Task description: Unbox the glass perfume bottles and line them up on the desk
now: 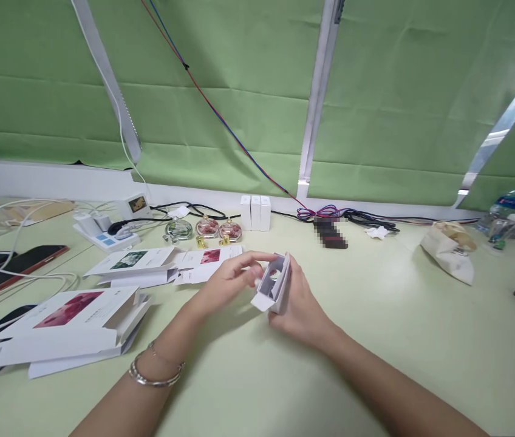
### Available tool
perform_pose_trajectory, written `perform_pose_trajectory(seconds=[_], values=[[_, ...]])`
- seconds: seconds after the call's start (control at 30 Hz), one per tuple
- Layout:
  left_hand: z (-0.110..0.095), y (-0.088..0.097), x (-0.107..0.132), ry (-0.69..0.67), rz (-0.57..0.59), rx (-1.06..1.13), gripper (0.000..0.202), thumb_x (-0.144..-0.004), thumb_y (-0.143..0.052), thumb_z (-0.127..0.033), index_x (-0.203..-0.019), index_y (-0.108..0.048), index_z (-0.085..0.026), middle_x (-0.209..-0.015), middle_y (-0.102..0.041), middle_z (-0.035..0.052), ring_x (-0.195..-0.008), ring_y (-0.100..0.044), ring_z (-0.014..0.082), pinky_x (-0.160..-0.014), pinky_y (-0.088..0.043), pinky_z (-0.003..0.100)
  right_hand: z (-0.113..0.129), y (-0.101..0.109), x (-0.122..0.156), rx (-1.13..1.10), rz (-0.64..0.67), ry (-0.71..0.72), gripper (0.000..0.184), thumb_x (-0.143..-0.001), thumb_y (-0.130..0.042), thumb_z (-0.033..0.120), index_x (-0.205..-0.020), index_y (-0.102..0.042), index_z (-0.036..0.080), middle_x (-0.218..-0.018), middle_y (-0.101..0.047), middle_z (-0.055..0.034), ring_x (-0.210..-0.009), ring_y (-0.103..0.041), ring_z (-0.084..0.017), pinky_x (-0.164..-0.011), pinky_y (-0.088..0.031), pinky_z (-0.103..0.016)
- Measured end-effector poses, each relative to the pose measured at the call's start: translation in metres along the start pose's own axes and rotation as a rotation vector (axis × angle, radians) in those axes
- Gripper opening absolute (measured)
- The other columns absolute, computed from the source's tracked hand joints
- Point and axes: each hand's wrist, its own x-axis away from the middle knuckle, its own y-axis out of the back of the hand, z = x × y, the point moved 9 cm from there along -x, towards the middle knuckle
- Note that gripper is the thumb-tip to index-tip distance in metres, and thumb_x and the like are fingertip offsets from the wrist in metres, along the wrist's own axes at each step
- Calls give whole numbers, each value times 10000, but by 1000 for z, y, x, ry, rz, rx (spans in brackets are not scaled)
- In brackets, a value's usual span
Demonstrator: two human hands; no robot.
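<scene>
My right hand (300, 306) grips a small white cardboard insert (274, 285) with a round cut-out, held just above the pale green table (376, 340). My left hand (230, 280), with bracelets on its wrist, pinches the insert's left side with the fingertips. Behind my hands lie flattened white carton sheets with a red picture (205, 262) and a green picture (132, 261). Three round perfume bottles (205, 229) stand further back, next to three small white boxes (255, 212).
A stack of flat white cartons (70, 328) lies at the left, beside phones (11, 267) and white cables. A power strip (102, 233) and dark cables run along the back edge. A crumpled paper bag (451, 249) and a water bottle (510, 209) are at the right.
</scene>
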Motion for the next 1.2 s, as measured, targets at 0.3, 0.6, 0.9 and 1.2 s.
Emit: perform_pose_trajectory(seconds=[0.3, 0.6, 0.9, 1.2], values=[[0, -17, 2, -114, 40, -463, 124, -706, -530, -85, -784, -568, -172, -1042, -440, 85, -927, -525, 202, -707, -501, 300, 17, 16, -3, 324, 19, 207, 826, -544, -541, 187, -1316, -247, 160, -1134, -467, -118, -1021, -413, -274, -885, -305, -444], [0, 0, 0, -103, -67, -279, 135, -844, -406, -171, -948, -488, -198, -1073, -545, 75, -919, -532, 175, -716, -454, 270, -6, 22, -11, 266, 193, 57, 832, -584, -544, 195, -1337, -192, 185, -1184, -423, -110, -1057, -377, -271, -894, -310, -434], [30, 34, 5, 72, -523, 274, 286, -816, -482, -482, -918, -449, -217, -851, -520, 19, -670, -499, 132, -534, -432, 227, -28, 34, -13, 412, 200, 22, 853, -602, -558, 220, -1365, -181, 171, -1170, -437, -129, -1055, -389, -283, -917, -291, -463], [60, 28, 11, 170, -695, 407, 250, -742, -586, -407, -807, -413, -238, -693, -450, -41, -576, -452, 108, -487, -377, 199, -20, 26, -11, 413, 158, 131, 930, -716, -558, 504, -1415, -12, 223, -1423, -220, -158, -1297, -216, -318, -996, -239, -511]])
